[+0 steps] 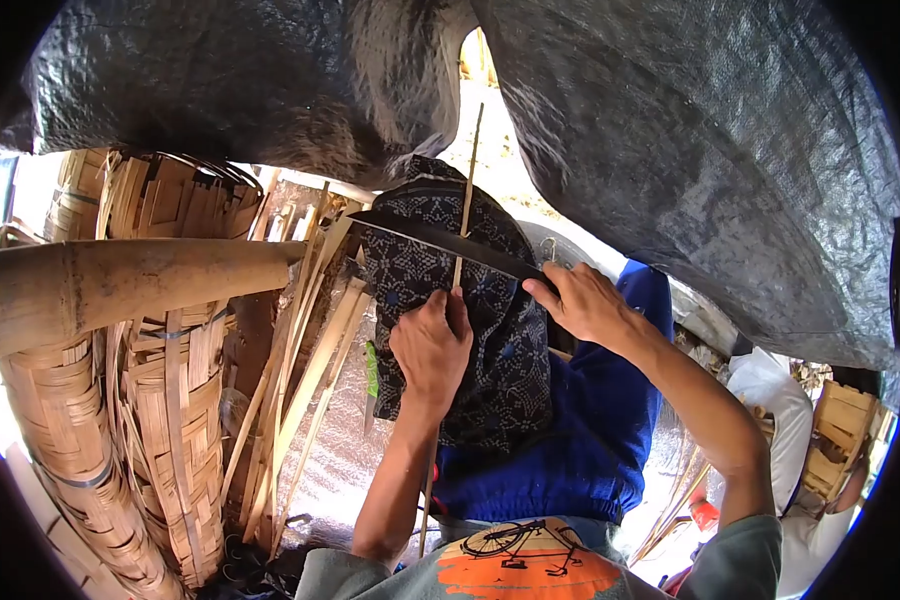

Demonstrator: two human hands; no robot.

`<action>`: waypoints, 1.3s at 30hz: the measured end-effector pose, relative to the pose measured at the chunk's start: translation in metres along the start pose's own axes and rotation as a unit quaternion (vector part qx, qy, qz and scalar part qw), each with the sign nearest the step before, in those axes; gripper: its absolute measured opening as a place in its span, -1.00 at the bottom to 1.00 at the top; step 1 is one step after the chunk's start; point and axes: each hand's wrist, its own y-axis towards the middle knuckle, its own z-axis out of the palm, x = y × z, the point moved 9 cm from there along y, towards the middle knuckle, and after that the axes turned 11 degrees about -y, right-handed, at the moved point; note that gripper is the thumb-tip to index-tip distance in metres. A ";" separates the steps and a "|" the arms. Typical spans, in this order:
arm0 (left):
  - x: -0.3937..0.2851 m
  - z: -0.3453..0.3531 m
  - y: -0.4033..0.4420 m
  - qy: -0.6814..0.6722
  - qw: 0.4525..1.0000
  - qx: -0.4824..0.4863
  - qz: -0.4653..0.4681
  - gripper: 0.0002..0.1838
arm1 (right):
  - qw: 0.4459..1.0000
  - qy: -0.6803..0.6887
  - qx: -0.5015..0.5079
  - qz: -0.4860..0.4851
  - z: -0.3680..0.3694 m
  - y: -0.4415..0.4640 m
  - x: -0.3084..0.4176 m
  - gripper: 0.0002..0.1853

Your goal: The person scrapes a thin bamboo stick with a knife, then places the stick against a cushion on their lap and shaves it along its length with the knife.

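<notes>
My left hand (432,345) is closed around a thin bamboo strip (469,175), which runs lengthwise over my lap, its far end pointing away from me. In my right hand (585,303) is the handle end of a long, dark-bladed machete (420,232). The blade lies crosswise over the strip, a little beyond my left fingers, with its tip toward the left. Whether the edge bites into the strip, I cannot tell. Under both lies a black patterned cloth (500,400), spread over my blue trousers (595,420). The machete's handle is mostly hidden by my right fingers.
A thick bamboo pole (170,285) juts in from the left. Tall woven bamboo baskets (60,410) and loose bamboo slats (315,375) stand there. A green-handled knife (372,370) is beside the cloth. Dark tarpaulin (690,150) hangs ahead. White sacking (770,390) is at right.
</notes>
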 end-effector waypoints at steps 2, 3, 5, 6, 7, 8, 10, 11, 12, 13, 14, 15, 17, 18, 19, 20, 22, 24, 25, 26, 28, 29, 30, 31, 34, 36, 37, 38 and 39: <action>-0.008 0.000 -0.006 0.025 0.996 -0.047 0.071 -0.68 | 0.999 0.023 0.022 0.017 0.005 -0.002 0.001 -0.58; -0.007 0.002 -0.007 0.025 0.996 -0.043 0.070 -0.68 | 0.999 0.025 0.025 0.019 0.009 -0.004 0.002 -0.58; -0.009 0.002 -0.010 0.008 0.995 -0.060 0.078 -0.72 | 0.998 0.012 -0.065 0.007 0.000 -0.008 0.005 -0.63; -0.010 0.003 -0.010 0.007 0.995 -0.056 0.079 -0.72 | 0.998 0.013 -0.064 0.010 0.003 -0.008 0.005 -0.63; -0.010 0.004 -0.009 0.007 0.997 -0.045 0.065 -0.72 | 0.996 0.002 -0.093 0.000 0.001 -0.008 0.006 -0.57; -0.009 0.005 -0.008 0.007 0.998 -0.034 0.050 -0.72 | 0.993 -0.009 -0.121 -0.012 -0.001 -0.007 0.008 -0.48; -0.016 0.007 -0.016 0.012 0.999 -0.010 0.045 -0.72 | 0.990 -0.011 -0.142 0.010 0.006 0.002 0.003 -0.56; -0.017 0.011 -0.021 0.019 0.999 0.012 0.038 -0.73 | 0.986 -0.013 -0.162 0.030 -0.001 0.010 0.003 -0.62; -0.017 0.012 -0.027 0.020 0.999 0.015 0.040 -0.73 | 0.991 0.043 -0.034 0.126 0.013 0.032 -0.018 -0.55; -0.014 0.011 -0.030 -0.003 0.999 0.008 0.031 -0.73 | 0.993 0.011 -0.045 0.112 0.011 0.044 -0.026 -0.50; -0.011 0.010 -0.028 -0.027 0.999 -0.003 0.021 -0.72 | 0.993 -0.024 -0.058 0.096 0.012 0.053 -0.036 -0.42; -0.011 0.006 -0.023 -0.038 0.999 -0.010 0.013 -0.67 | 0.995 -0.017 -0.076 0.056 0.022 0.058 -0.045 -0.43; 0.000 0.005 -0.019 -0.053 0.998 -0.016 0.013 -0.65 | 0.991 0.058 -0.088 0.081 -0.001 0.046 -0.039 -0.45; 0.001 0.005 -0.018 -0.062 0.998 -0.018 0.022 -0.63 | 0.978 0.139 -0.104 0.112 -0.015 0.037 -0.039 -0.45; 0.002 0.004 -0.015 -0.053 0.999 0.005 0.001 -0.64 | 0.978 0.140 -0.028 0.153 -0.011 0.029 -0.041 -0.44; 0.000 -0.001 -0.013 -0.051 0.999 -0.002 0.000 -0.64 | 0.979 0.139 -0.029 0.146 -0.023 0.020 -0.034 -0.44; -0.009 -0.008 -0.015 -0.015 0.999 -0.012 0.025 -0.64 | 0.980 0.134 0.022 0.144 -0.025 -0.002 -0.023 -0.44; -0.007 -0.013 -0.017 0.009 1.000 -0.007 0.011 -0.67 | 0.988 0.083 -0.117 0.048 -0.025 -0.025 -0.011 -0.47; -0.004 -0.013 -0.017 0.029 1.000 -0.001 -0.002 -0.70 | 0.994 0.092 -0.061 0.021 -0.019 -0.027 -0.002 -0.50; -0.001 -0.014 -0.018 0.033 0.999 -0.001 -0.002 -0.70 | 0.993 0.096 -0.062 0.019 -0.016 -0.031 0.002 -0.50; -0.007 -0.013 -0.019 0.032 0.997 -0.019 0.061 -0.76 | 0.994 0.110 -0.020 -0.001 -0.004 -0.038 0.011 -0.53; -0.004 -0.010 -0.021 0.032 0.997 -0.018 0.061 -0.76 | 0.996 0.087 -0.019 0.005 -0.001 -0.038 0.011 -0.54; -0.006 -0.009 -0.023 0.034 0.995 -0.025 0.086 -0.79 | 0.996 0.088 -0.018 0.006 -0.001 -0.038 0.011 -0.54; -0.010 -0.009 -0.025 0.036 0.993 -0.032 0.112 -0.82 | 0.995 0.088 0.029 0.036 0.007 -0.036 0.007 -0.60; -0.010 -0.004 -0.028 0.058 0.993 -0.006 0.103 -0.80 | 0.998 0.060 0.002 0.026 0.015 -0.040 0.005 -0.59; -0.009 0.000 -0.030 0.056 0.995 0.008 0.079 -0.79 | 0.997 0.028 -0.071 -0.013 0.015 -0.041 0.010 -0.53; -0.006 0.003 -0.031 0.055 0.997 0.019 0.058 -0.79 | 0.991 -0.005 -0.133 -0.019 0.011 -0.041 0.013 -0.55; -0.009 0.005 -0.036 0.052 0.997 0.021 0.059 -0.79 | 0.980 -0.039 -0.195 -0.025 0.007 -0.041 0.013 -0.56; -0.011 0.010 -0.043 0.045 0.997 0.033 0.049 -0.78 | 0.980 -0.040 -0.194 -0.023 0.018 -0.030 0.003 -0.56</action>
